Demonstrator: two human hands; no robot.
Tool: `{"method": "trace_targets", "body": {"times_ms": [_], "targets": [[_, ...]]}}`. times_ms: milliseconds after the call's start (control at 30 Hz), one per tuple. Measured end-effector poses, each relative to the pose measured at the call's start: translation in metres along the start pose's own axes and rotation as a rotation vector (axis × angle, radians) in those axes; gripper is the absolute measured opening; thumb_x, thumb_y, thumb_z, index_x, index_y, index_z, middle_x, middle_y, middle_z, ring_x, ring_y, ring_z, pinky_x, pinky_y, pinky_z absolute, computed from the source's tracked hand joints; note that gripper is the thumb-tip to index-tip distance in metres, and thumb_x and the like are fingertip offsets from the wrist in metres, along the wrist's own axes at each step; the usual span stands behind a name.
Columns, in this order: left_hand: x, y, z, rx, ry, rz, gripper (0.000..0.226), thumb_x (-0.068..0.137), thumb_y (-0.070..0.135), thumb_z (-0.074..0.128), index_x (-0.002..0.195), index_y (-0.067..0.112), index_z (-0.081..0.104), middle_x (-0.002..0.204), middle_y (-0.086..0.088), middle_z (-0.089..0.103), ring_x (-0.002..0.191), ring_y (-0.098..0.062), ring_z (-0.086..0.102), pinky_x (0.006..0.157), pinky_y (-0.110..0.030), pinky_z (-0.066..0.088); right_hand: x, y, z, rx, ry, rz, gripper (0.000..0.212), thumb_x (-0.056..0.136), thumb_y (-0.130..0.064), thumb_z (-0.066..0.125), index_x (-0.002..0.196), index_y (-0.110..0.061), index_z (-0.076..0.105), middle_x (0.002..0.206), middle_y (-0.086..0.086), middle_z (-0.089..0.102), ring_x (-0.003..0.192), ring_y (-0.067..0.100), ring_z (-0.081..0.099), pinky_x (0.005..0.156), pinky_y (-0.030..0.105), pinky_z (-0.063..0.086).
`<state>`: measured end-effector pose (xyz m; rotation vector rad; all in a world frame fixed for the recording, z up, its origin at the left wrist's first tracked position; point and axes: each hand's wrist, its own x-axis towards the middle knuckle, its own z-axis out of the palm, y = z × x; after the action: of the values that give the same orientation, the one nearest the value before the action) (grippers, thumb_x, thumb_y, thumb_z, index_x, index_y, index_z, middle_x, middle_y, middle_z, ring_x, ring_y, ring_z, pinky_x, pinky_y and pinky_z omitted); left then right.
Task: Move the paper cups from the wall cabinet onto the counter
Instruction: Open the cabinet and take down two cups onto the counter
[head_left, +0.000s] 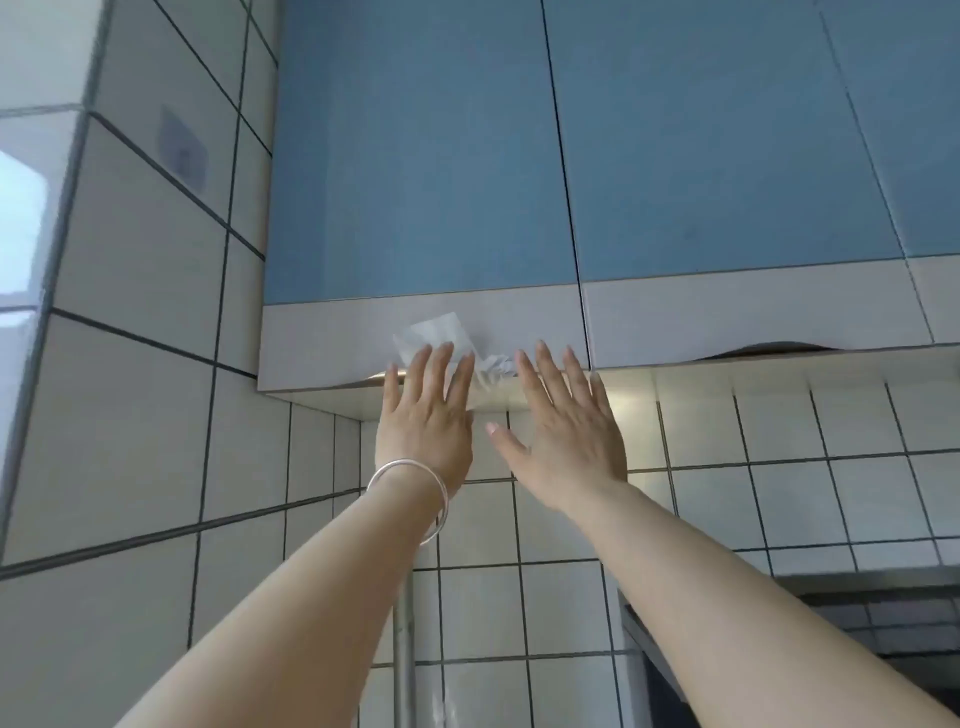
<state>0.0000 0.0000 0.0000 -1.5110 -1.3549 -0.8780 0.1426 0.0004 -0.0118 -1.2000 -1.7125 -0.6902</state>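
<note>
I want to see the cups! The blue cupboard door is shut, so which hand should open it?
Probably the left hand: its fingertips already sit at the bottom edge of the leftmost cabinet door, by the crumpled plastic. The right hand is open too, nearer the seam between doors.

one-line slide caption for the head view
Both open hands, left hand and right hand, reach up to the closed blue wall cabinet door, crumpled white plastic at its lower edge.

Wall cabinet (415, 171): blue door panels, all shut, each with a pale strip along its bottom edge. A piece of crumpled clear plastic (441, 338) lies against the left door's strip
</note>
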Motion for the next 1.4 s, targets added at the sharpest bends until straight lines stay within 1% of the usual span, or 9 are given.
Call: {"method": "trace_targets", "body": {"times_ms": [167, 300, 400, 700, 867, 1033, 1133, 1233, 1400], "targets": [[0.027, -0.012, 0.015, -0.116, 0.303, 0.093, 0.035, 0.085, 0.014, 0.057, 0.12, 0.011, 0.056, 0.116, -0.01, 0.061, 0.103, -0.031, 0.056, 0.088, -0.039, 0.044, 0.029, -0.014, 0.029, -0.052, 0.085, -0.078, 0.064, 0.087, -0.041, 0.047, 0.144, -0.023, 0.024, 0.157, -0.002, 0.019, 0.145, 0.02, 0.008, 0.116, 0.038, 0.01], [0.041, -0.021, 0.021, -0.09, 0.24, 0.139, 0.012, 0.078, 0.007, 0.064, 0.09, 0.008, 0.064, 0.086, -0.01, 0.063, 0.08, -0.032, 0.06, 0.068, -0.037, 0.047, 0.039, -0.021, 0.039, -0.046, 0.232, -0.112, 0.047, 0.075, -0.018, 0.059, 0.121, -0.012, 0.052, 0.127, 0.004, 0.054, 0.119, 0.027, 0.045, 0.099, 0.035, 0.036], [0.046, -0.021, 0.021, -0.039, 0.259, 0.144, 0.012, 0.069, 0.004, 0.072, 0.078, 0.009, 0.065, 0.072, -0.009, 0.062, 0.065, -0.03, 0.059, 0.055, -0.032, 0.045, 0.046, -0.024, 0.044, -0.015, 0.251, -0.119, 0.041, 0.071, -0.01, 0.059, 0.111, -0.008, 0.055, 0.115, 0.009, 0.055, 0.108, 0.03, 0.048, 0.091, 0.036, 0.041], [0.048, -0.008, 0.025, -0.106, 0.227, 0.014, 0.008, 0.091, 0.011, 0.047, 0.092, 0.013, 0.055, 0.093, -0.009, 0.054, 0.075, -0.023, 0.029, 0.067, -0.032, 0.023, 0.045, -0.031, 0.034, 0.046, 0.192, -0.079, 0.038, 0.069, -0.008, 0.054, 0.106, -0.012, 0.052, 0.112, 0.006, 0.05, 0.105, 0.027, 0.042, 0.081, 0.032, 0.039], [0.036, -0.015, 0.004, -0.1, 0.219, 0.012, 0.019, 0.08, -0.001, 0.049, 0.094, 0.01, 0.055, 0.094, -0.009, 0.054, 0.076, -0.025, 0.033, 0.066, -0.032, 0.029, 0.031, -0.046, 0.015, 0.035, 0.255, -0.108, 0.032, 0.061, -0.006, 0.062, 0.093, -0.007, 0.058, 0.097, 0.009, 0.059, 0.093, 0.031, 0.052, 0.07, 0.036, 0.043], [0.024, -0.025, -0.032, -0.18, 0.203, 0.005, 0.018, 0.083, 0.002, 0.05, 0.099, 0.009, 0.056, 0.097, -0.009, 0.056, 0.086, -0.029, 0.046, 0.062, -0.034, 0.036, 0.01, -0.072, -0.011, -0.134, 0.319, -0.112, 0.035, 0.049, -0.022, 0.072, 0.082, -0.019, 0.062, 0.082, -0.004, 0.061, 0.079, 0.017, 0.059, 0.065, 0.024, 0.045], [0.014, -0.031, -0.057, -0.268, 0.257, -0.029, 0.005, 0.082, 0.006, 0.054, 0.086, 0.009, 0.055, 0.088, -0.009, 0.053, 0.073, -0.026, 0.042, 0.057, -0.031, 0.031, 0.0, -0.09, -0.029, -0.209, 0.385, -0.166, 0.032, 0.055, -0.028, 0.065, 0.086, -0.022, 0.062, 0.084, -0.006, 0.06, 0.081, 0.014, 0.057, 0.066, 0.022, 0.043], [0.004, -0.041, -0.082, -0.307, 0.298, -0.06, 0.018, 0.081, 0.005, 0.053, 0.072, 0.015, 0.041, 0.075, -0.005, 0.043, 0.064, -0.027, 0.037, 0.054, -0.031, 0.027, -0.009, -0.113, -0.043, -0.261, 0.435, -0.217, 0.031, 0.066, -0.025, 0.05, 0.096, -0.023, 0.06, 0.091, -0.006, 0.059, 0.087, 0.013, 0.055, 0.069, 0.022, 0.041], [-0.013, -0.06, -0.113, -0.321, 0.342, -0.095, 0.009, 0.083, 0.004, 0.053, 0.076, -0.001, 0.051, 0.079, -0.015, 0.052, 0.068, -0.034, 0.047, 0.061, -0.042, 0.041, -0.022, -0.142, -0.067, -0.252, 0.483, -0.297, 0.044, 0.071, -0.019, 0.031, 0.104, -0.022, 0.06, 0.096, -0.007, 0.059, 0.09, 0.012, 0.054, 0.07, 0.023, 0.041]]}}
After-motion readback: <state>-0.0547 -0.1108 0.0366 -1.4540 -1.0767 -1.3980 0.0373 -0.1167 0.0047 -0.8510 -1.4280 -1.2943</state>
